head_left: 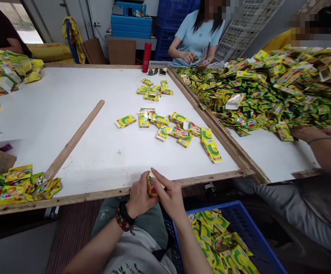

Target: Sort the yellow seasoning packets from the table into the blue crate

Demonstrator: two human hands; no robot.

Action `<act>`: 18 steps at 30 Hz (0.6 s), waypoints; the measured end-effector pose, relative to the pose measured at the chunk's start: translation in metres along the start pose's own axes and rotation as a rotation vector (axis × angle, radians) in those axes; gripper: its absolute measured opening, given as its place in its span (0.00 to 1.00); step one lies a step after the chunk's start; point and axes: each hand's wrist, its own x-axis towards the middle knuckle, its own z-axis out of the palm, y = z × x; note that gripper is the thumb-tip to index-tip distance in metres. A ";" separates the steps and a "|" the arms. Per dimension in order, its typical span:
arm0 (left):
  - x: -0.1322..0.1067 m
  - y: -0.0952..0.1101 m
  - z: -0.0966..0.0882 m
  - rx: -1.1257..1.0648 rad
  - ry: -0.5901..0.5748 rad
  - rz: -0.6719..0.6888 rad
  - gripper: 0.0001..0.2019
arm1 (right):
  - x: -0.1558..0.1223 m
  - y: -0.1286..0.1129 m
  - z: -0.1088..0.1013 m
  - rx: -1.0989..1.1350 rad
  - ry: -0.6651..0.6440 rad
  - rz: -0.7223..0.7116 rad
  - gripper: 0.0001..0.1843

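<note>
Between my two hands, at the table's near edge, is a small yellow and red carton with a white flap at its top. My left hand wraps round its left side, fingers closed. Against its right side and upper end press the fingers of my right hand, partly covering it. Beyond my hands, several yellow-green cartons lie scattered on the white table. A second cluster of cartons lies farther back.
A blue crate of yellow packs stands below the table at my right. A wooden strip crosses the tabletop. Packets lie front left. Past a wooden divider rises a large heap. Co-workers sit around; a red flask stands behind.
</note>
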 end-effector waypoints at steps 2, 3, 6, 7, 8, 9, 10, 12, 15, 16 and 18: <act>0.000 -0.001 0.002 0.025 0.034 -0.019 0.34 | 0.002 -0.002 -0.001 0.000 -0.026 0.055 0.17; 0.000 -0.002 0.002 0.022 0.048 -0.018 0.33 | 0.003 -0.003 -0.002 0.003 -0.064 0.056 0.18; 0.002 -0.001 0.000 -0.040 0.040 -0.032 0.28 | 0.004 -0.004 -0.001 -0.040 -0.183 -0.022 0.22; 0.003 0.000 -0.001 -0.066 0.031 -0.034 0.26 | 0.003 -0.004 0.001 -0.076 -0.204 -0.061 0.24; 0.003 0.001 -0.003 -0.087 0.024 -0.026 0.24 | 0.001 -0.003 0.003 -0.114 -0.209 -0.104 0.26; 0.003 0.002 -0.004 -0.101 0.023 -0.010 0.22 | -0.002 -0.003 0.004 -0.147 -0.207 -0.153 0.26; 0.003 0.004 -0.005 -0.113 0.027 0.018 0.21 | -0.006 -0.003 0.005 -0.170 -0.199 -0.204 0.25; 0.001 0.006 -0.008 -0.148 0.019 0.085 0.21 | -0.017 -0.003 -0.001 -0.223 -0.204 -0.275 0.23; -0.003 0.008 -0.013 -0.229 -0.036 0.170 0.30 | -0.034 -0.002 -0.035 -0.495 -0.227 -0.079 0.20; -0.004 0.008 -0.015 -0.247 -0.039 0.168 0.33 | -0.037 0.000 -0.053 -0.646 -0.213 0.070 0.20; -0.004 0.008 -0.017 -0.255 -0.017 0.104 0.28 | -0.030 0.012 -0.093 -0.926 -0.128 0.339 0.24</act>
